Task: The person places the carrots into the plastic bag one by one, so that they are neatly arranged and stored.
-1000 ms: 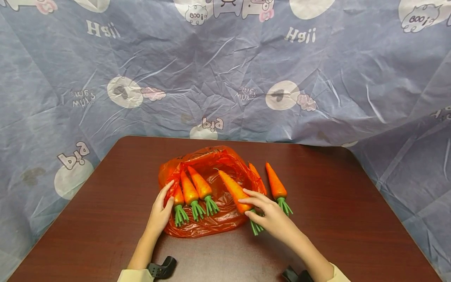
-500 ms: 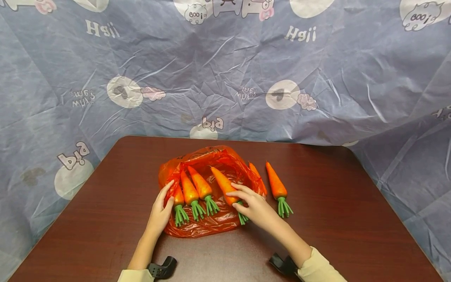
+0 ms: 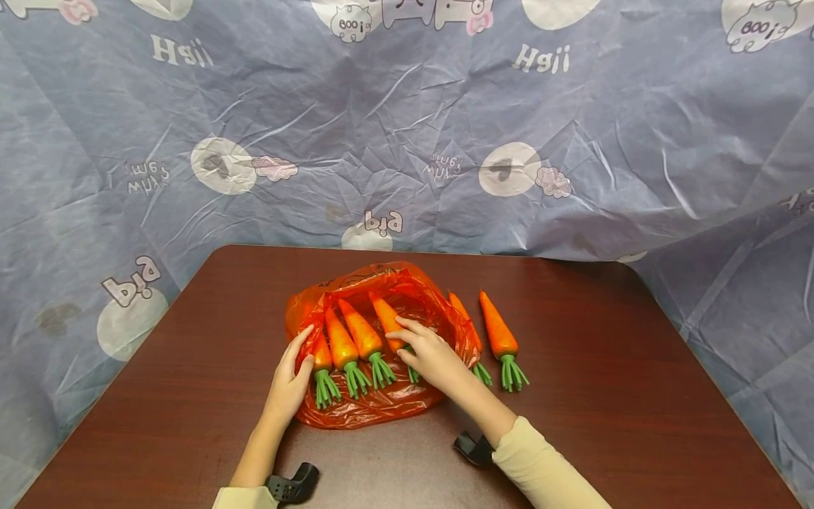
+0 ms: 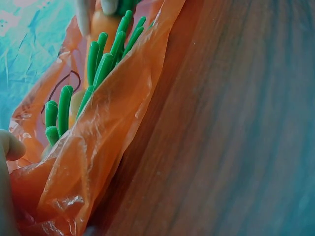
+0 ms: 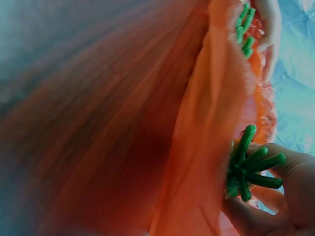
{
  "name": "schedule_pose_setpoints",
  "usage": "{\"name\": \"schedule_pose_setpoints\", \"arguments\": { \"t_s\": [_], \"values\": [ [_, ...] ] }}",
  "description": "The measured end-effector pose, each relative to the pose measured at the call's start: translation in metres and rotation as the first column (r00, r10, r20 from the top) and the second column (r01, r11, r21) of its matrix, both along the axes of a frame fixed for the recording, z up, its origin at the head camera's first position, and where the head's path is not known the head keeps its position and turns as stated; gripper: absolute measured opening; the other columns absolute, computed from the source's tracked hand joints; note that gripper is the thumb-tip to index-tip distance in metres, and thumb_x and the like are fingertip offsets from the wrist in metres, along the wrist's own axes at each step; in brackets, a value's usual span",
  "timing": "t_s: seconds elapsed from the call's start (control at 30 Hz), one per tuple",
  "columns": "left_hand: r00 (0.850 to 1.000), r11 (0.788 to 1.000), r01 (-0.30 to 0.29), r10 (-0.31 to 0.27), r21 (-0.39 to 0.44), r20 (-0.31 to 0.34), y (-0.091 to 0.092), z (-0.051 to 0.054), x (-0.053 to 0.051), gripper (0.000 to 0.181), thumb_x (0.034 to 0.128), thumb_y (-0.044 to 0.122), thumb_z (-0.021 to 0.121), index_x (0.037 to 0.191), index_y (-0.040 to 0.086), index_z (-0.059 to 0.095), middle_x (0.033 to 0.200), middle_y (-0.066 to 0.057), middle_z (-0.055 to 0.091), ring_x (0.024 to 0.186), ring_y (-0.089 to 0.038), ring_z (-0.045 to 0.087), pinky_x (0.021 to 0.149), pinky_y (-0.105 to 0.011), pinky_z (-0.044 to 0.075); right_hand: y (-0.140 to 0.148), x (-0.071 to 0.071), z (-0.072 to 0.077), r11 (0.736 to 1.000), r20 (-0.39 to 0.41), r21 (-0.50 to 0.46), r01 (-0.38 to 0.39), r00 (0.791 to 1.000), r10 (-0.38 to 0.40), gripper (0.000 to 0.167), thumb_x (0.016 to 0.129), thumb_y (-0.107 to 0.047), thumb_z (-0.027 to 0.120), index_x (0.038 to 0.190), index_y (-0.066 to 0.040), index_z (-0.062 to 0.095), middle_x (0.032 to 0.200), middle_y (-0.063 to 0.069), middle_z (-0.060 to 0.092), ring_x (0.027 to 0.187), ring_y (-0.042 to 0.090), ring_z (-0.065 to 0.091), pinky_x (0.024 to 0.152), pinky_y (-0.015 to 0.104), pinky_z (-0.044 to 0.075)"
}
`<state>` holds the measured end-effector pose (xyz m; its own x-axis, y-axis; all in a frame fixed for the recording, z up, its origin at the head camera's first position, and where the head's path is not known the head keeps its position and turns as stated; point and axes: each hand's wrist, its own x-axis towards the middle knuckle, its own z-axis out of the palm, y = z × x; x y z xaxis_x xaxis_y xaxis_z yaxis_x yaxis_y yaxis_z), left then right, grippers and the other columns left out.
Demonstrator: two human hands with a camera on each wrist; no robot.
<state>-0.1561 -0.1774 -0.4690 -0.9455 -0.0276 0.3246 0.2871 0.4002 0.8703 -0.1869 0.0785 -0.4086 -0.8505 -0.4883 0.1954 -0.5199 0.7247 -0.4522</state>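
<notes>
An orange-red plastic bag lies on the table with its mouth facing me. Several orange carrots with green stem tops lie in it side by side. My left hand holds the bag's left rim between thumb and fingers. My right hand grips another carrot inside the mouth, by its thick end just above the green stems. In the right wrist view, the thumb and fingers lie round that end; the orange body is mostly hidden. The left wrist view shows stem tops behind the bag's edge.
One carrot lies on the table right of the bag. Another carrot lies along the bag's right side, partly hidden. The dark red-brown table stands before a hanging blue-grey printed cloth. Each wrist carries a black band.
My right hand has moved left with its carrot, from the bag's right front into the mouth, beside the other carrots. The left hand has kept its place on the rim.
</notes>
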Motion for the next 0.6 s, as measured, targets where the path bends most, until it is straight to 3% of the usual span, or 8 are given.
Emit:
{"name": "schedule_pose_setpoints", "arguments": {
  "t_s": [0.07, 0.27, 0.6],
  "values": [
    [1.0, 1.0, 0.0, 0.0, 0.003, -0.001, 0.0, 0.0, 0.0, 0.048, 0.0917, 0.005, 0.045, 0.138, 0.016, 0.037, 0.142, -0.015, 0.036, 0.131, -0.03, 0.03, 0.106, -0.056, 0.023, -0.004, -0.004, -0.002, 1.0, 0.001, 0.024, -0.007, 1.0, 0.007, 0.033, 0.086, -0.015, 0.06, 0.119, -0.017, 0.06, 0.139, 0.008, 0.043, 0.121, 0.031, 0.048, 0.093, 0.046, 0.044],
    [1.0, 1.0, -0.002, 0.002, 0.007, 0.005, 0.0, 0.0, 0.0, 0.048, 0.0916, 0.005, 0.044, 0.138, 0.017, 0.038, 0.142, -0.014, 0.036, 0.131, -0.028, 0.03, 0.106, -0.055, 0.023, -0.012, -0.015, -0.01, 0.996, 0.006, 0.09, -0.014, 1.0, 0.013, 0.033, 0.087, -0.016, 0.059, 0.12, -0.017, 0.06, 0.14, 0.008, 0.043, 0.121, 0.028, 0.048, 0.092, 0.042, 0.046],
    [1.0, 1.0, -0.008, 0.008, -0.002, 0.003, 0.0, -0.001, 0.0, 0.048, 0.0918, 0.005, 0.044, 0.138, 0.017, 0.038, 0.142, -0.014, 0.036, 0.131, -0.029, 0.03, 0.106, -0.055, 0.024, -0.015, -0.024, -0.015, 0.997, -0.028, 0.075, -0.023, 0.999, 0.025, 0.031, 0.086, -0.013, 0.061, 0.116, -0.015, 0.062, 0.136, 0.01, 0.046, 0.118, 0.032, 0.05, 0.093, 0.045, 0.045]
  ]
}}
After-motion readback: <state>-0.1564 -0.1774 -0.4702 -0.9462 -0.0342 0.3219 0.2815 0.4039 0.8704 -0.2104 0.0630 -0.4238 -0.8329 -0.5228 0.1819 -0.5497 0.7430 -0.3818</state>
